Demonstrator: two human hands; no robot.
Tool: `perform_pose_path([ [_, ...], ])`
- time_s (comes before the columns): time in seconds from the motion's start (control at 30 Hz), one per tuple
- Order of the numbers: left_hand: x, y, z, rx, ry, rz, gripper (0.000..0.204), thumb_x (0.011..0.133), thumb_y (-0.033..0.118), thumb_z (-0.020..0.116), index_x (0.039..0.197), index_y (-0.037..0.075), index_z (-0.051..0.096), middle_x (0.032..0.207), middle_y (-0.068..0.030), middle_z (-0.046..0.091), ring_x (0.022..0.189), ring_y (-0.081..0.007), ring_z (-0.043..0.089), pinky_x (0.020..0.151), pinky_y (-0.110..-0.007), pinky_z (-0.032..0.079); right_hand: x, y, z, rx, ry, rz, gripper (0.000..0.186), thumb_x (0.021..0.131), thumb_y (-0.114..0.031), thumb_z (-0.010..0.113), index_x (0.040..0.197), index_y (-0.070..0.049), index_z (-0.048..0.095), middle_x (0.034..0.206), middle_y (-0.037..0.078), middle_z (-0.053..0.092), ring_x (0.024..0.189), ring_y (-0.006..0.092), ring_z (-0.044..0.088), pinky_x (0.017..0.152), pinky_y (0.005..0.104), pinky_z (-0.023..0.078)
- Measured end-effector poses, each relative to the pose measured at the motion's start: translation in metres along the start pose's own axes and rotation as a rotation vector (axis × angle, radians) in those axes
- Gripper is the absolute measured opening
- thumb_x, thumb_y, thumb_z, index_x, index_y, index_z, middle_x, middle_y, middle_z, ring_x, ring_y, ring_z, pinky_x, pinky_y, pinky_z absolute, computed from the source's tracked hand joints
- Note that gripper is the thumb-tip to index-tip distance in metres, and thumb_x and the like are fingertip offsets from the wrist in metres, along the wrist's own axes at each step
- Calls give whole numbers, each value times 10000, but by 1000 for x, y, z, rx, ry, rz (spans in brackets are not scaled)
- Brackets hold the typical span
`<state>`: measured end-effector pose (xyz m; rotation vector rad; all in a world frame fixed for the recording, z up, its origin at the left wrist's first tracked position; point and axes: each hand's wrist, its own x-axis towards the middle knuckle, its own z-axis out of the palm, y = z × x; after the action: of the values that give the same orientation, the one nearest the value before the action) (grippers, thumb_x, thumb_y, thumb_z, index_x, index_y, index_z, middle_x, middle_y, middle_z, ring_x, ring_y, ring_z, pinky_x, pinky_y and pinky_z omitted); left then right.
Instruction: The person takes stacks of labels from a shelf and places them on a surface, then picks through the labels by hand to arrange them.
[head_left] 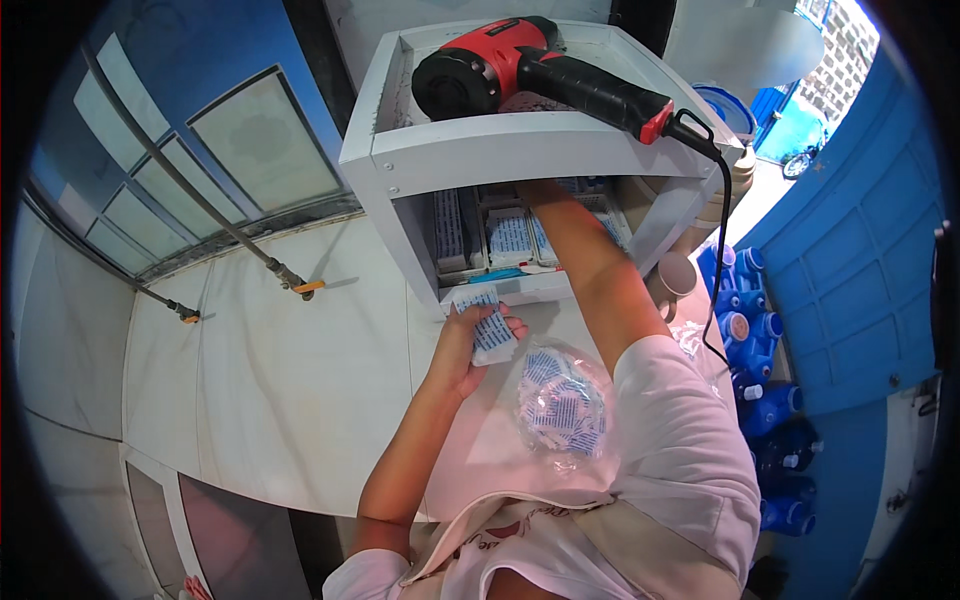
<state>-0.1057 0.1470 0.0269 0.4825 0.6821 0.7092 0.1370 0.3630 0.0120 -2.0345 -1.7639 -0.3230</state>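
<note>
My left hand (466,345) is closed around a small stack of white sachets with blue print (490,335), just in front of the shelf's lower edge. My right forearm (585,255) reaches into the white shelf unit (520,150); the hand is hidden under its top board, so its fingers do not show. Inside, more printed sachets (509,237) lie sorted in compartments, with a blue pen-like item (497,275) along the front. On the counter between my arms sits a clear plastic bag (563,405) full of similar sachets.
A red and black heat gun (500,65) lies on top of the unit, its black cord (722,230) hanging down the right side. Beside the unit stands a beige cup (675,275). Blue water jugs (765,340) line the floor at right. Two hoses with valves (290,278) reach the white counter (270,400) at left.
</note>
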Motion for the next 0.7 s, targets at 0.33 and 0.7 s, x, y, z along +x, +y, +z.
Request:
perform_pose_path([
  [0.33, 2, 0, -13, -34, 24, 13, 198, 814, 60, 456, 986, -38, 467, 881, -125, 571, 743, -240, 601, 702, -377, 545, 6, 5, 2, -25, 6, 14, 342, 754, -81, 595, 1088, -14, 558, 977, 117, 606, 919, 199, 565, 838, 323, 454],
  [0.7, 6, 1, -13, -57, -6, 12, 209, 823, 53, 455, 1013, -33, 465, 890, -132, 595, 709, -207, 585, 661, -343, 545, 7, 38, -17, -16, -58, -64, 385, 729, -55, 619, 1105, -12, 547, 990, 107, 603, 927, 183, 561, 851, 316, 450],
])
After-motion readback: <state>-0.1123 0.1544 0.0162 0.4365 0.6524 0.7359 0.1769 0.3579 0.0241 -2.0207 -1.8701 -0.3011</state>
